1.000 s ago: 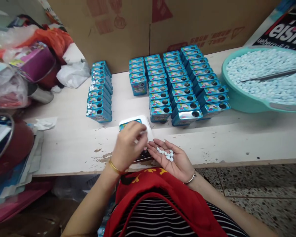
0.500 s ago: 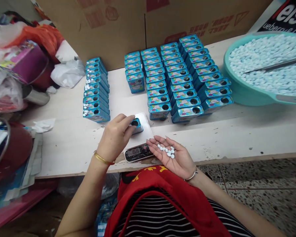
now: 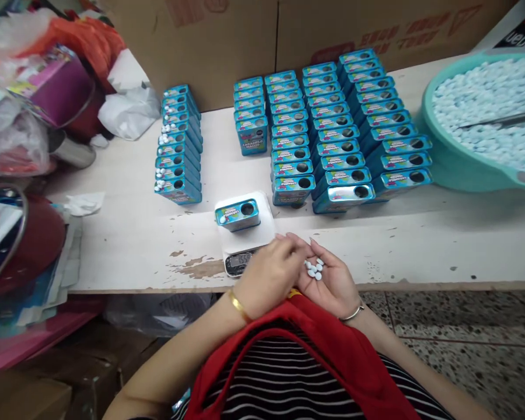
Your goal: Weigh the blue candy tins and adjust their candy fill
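On the white digital scale [image 3: 268, 224] stands a small blue tin [image 3: 238, 214] with a round dark opening in its top and a white candy lying on its lid. My right hand [image 3: 332, 286] is cupped palm up and holds several pale blue-white candies [image 3: 314, 269]. Reaching across to that palm, my left hand [image 3: 269, 271] has its fingers bent together at the candies. Its fingertips are partly hidden, so what they pinch I cannot make out. The left hand also covers part of the scale's display.
Rows of blue tins [image 3: 332, 146] fill the middle right. A shorter row [image 3: 181, 169] with white candies on several lids stands left. A turquoise basin [image 3: 455, 169] of candies is at right, with a cardboard box [image 3: 227, 52] behind. Bags and a red bucket [image 3: 44, 245] crowd the left.
My left hand has moved from the tin on the scale down and right to my right palm. A candy now shows on that tin's lid. Fewer candies show in the palm.
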Action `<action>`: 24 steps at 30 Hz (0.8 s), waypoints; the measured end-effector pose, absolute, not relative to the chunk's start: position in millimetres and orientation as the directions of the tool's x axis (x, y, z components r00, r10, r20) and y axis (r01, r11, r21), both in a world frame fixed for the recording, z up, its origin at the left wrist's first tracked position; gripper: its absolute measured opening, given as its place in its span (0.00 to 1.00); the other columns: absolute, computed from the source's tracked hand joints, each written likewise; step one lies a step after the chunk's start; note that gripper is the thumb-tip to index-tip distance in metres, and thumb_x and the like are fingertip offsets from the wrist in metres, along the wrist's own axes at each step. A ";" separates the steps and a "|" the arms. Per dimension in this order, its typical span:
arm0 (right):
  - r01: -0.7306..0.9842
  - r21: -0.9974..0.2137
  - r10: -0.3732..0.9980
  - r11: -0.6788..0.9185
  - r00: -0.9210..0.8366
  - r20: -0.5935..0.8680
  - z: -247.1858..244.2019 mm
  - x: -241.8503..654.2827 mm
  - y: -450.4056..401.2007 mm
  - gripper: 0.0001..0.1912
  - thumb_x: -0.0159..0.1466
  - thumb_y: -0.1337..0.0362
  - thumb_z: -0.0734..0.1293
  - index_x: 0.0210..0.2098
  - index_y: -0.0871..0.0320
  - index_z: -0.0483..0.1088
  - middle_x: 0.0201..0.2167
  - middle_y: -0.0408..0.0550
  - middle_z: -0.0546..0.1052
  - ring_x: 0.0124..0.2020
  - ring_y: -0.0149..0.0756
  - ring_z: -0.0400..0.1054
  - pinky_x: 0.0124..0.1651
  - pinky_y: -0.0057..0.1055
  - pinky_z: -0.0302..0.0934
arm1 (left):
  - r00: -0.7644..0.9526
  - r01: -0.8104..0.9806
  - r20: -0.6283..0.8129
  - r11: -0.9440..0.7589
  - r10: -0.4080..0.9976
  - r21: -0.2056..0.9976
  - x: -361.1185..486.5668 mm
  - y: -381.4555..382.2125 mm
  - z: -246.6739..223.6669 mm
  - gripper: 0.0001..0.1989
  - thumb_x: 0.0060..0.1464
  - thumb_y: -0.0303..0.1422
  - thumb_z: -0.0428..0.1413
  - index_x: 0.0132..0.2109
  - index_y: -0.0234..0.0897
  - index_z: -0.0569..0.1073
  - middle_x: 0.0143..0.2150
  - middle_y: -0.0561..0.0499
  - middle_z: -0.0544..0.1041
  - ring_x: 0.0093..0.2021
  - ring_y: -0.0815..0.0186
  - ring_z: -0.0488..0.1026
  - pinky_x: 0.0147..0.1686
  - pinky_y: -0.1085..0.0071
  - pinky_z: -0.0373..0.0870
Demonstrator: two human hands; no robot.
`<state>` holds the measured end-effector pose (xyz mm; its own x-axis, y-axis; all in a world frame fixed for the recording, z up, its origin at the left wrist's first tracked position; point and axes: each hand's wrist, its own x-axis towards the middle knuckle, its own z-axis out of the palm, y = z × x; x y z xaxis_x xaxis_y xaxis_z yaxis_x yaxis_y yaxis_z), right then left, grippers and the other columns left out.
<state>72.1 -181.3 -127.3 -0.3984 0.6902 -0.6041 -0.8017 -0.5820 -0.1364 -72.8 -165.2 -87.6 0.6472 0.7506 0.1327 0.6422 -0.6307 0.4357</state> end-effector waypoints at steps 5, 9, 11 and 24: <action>-0.761 -0.153 0.637 -0.630 -0.394 -0.662 -128.7 85.6 -194.2 0.19 0.69 0.61 0.54 0.51 0.56 0.72 0.58 0.50 0.71 0.60 0.37 0.63 0.61 0.40 0.59 | 0.683 0.676 0.016 -0.640 0.730 0.366 -45.4 -185.3 -117.1 0.15 0.65 0.31 0.40 0.44 0.34 0.71 0.41 0.45 0.72 0.39 0.63 0.68 0.38 0.67 0.69; -0.755 -0.128 0.614 -0.643 -0.409 -0.675 -130.7 86.8 -200.6 0.19 0.69 0.61 0.54 0.50 0.56 0.73 0.57 0.50 0.72 0.60 0.37 0.63 0.62 0.41 0.59 | 0.673 0.679 0.036 -0.637 0.738 0.366 -45.4 -187.5 -116.5 0.16 0.65 0.30 0.40 0.42 0.33 0.72 0.36 0.46 0.71 0.37 0.63 0.68 0.36 0.68 0.68; -0.761 -0.137 0.632 -0.634 -0.408 -0.659 -132.1 84.1 -200.8 0.18 0.68 0.62 0.55 0.48 0.56 0.73 0.55 0.49 0.73 0.59 0.37 0.64 0.61 0.41 0.59 | 0.652 0.695 0.037 -0.616 0.757 0.371 -46.4 -187.5 -117.2 0.15 0.64 0.30 0.41 0.43 0.34 0.72 0.37 0.46 0.71 0.38 0.63 0.68 0.35 0.68 0.68; -0.795 -0.052 0.670 -0.604 -0.471 -0.574 -130.5 73.5 -193.4 0.14 0.66 0.66 0.59 0.44 0.65 0.74 0.48 0.55 0.78 0.54 0.39 0.70 0.59 0.33 0.63 | -0.015 0.847 0.488 -0.249 0.873 0.471 -149.8 -150.3 -82.9 0.07 0.58 0.33 0.55 0.44 0.38 0.72 0.38 0.49 0.69 0.40 0.65 0.68 0.41 0.64 0.67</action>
